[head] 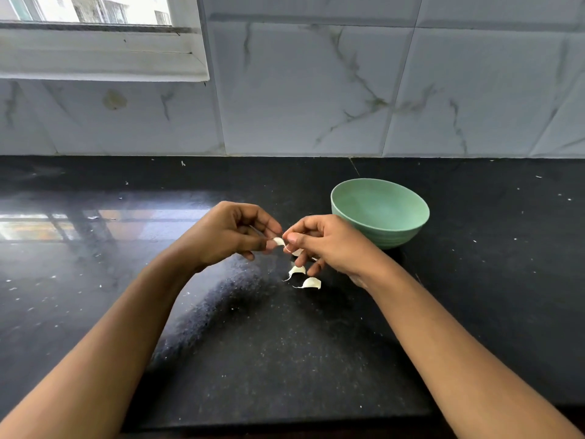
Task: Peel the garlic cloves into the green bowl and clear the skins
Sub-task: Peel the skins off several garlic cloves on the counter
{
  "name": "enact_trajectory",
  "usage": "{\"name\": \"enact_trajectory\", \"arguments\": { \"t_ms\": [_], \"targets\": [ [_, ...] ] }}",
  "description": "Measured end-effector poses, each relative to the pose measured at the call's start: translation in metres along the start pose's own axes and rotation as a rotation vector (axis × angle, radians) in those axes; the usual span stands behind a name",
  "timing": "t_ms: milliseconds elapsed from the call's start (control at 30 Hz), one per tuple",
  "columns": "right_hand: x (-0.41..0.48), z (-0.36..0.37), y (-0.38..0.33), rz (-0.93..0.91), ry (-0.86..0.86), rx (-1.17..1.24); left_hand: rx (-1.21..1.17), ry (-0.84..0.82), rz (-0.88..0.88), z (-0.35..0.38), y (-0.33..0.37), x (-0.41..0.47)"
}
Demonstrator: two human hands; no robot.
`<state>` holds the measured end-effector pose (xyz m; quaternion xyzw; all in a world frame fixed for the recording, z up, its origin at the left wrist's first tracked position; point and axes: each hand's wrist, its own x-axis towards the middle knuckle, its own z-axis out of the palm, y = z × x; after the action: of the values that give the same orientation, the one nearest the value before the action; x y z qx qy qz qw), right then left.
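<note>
Above the black counter my left hand [232, 232] and my right hand [323, 242] meet, both pinching one small white garlic clove [279, 241] between fingertips. Another pale bit shows under my right fingers [297, 252]; I cannot tell if it is skin or clove. Two unpeeled cloves lie on the counter just below my hands, one [296, 270] nearer and one [311, 283] to its right. The green bowl [380, 213] stands upright just behind my right hand, and its visible inside holds nothing.
The black granite counter [253, 343] runs to a marble-tiled wall [316, 90] at the back. A window frame [104, 52] sits at upper left. Tiny white flecks lie scattered over the counter. The counter's front edge lies close below my forearms.
</note>
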<state>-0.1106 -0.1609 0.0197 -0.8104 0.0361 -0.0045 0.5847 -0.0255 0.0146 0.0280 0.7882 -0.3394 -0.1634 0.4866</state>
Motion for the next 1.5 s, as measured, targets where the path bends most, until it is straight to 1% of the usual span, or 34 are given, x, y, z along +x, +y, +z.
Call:
{"name": "enact_trajectory", "arguments": {
  "t_ms": [100,167,233,333,367,433,500,633,700,833,967,1067,1100,1200,1233,1300,1367,1433,1500],
  "targets": [
    [-0.002,0.002,-0.002,0.024,-0.055,0.112,0.014,0.003,0.012,0.004,0.001,0.0],
    [-0.001,0.004,-0.001,0.03,-0.031,0.118,0.045,0.003,0.012,0.005,0.002,0.0],
    [0.001,0.003,0.001,0.028,0.034,0.01,0.071,0.015,-0.001,0.002,0.0,0.0],
    [0.003,0.001,0.005,-0.033,0.124,-0.323,0.158,-0.03,-0.058,-0.005,-0.002,-0.001],
    [0.003,0.002,0.007,-0.054,0.132,-0.384,0.196,-0.067,-0.078,-0.004,-0.002,-0.001],
    [0.005,0.004,0.009,-0.079,0.135,-0.423,0.236,-0.117,-0.103,-0.002,-0.002,-0.001],
    [0.006,0.005,0.009,-0.076,0.14,-0.356,0.162,-0.116,-0.117,0.002,-0.002,-0.001],
    [0.005,0.004,0.007,-0.016,0.118,0.045,-0.07,-0.023,-0.085,0.013,0.002,0.0],
    [0.004,0.004,0.005,0.0,0.116,0.153,-0.112,0.044,-0.06,0.019,0.004,0.001],
    [0.005,0.004,0.005,0.027,0.138,0.275,-0.127,0.173,-0.021,0.023,0.003,0.003],
    [0.006,0.006,0.004,0.0,0.176,0.322,-0.147,0.184,-0.047,0.02,0.0,0.005],
    [0.008,0.004,0.007,-0.085,0.294,0.185,-0.225,0.153,-0.146,0.011,-0.003,0.005],
    [0.009,0.002,0.008,-0.102,0.31,0.106,-0.193,0.112,-0.169,0.009,-0.004,0.004],
    [0.009,0.001,0.011,-0.115,0.253,-0.253,0.166,-0.071,-0.143,0.004,-0.004,0.001],
    [0.008,0.002,0.012,-0.121,0.234,-0.376,0.236,-0.129,-0.133,0.003,-0.002,0.0],
    [0.007,0.005,0.012,-0.136,0.22,-0.544,0.255,-0.209,-0.145,0.0,0.0,-0.001],
    [0.006,0.007,0.012,-0.144,0.226,-0.636,0.349,-0.199,-0.117,-0.003,-0.001,-0.003],
    [0.006,0.009,0.013,-0.144,0.226,-0.69,0.498,-0.134,-0.027,-0.004,0.001,-0.003],
    [0.007,0.011,0.014,-0.148,0.217,-0.731,0.499,-0.116,0.034,-0.003,0.001,-0.004]
  ]
}}
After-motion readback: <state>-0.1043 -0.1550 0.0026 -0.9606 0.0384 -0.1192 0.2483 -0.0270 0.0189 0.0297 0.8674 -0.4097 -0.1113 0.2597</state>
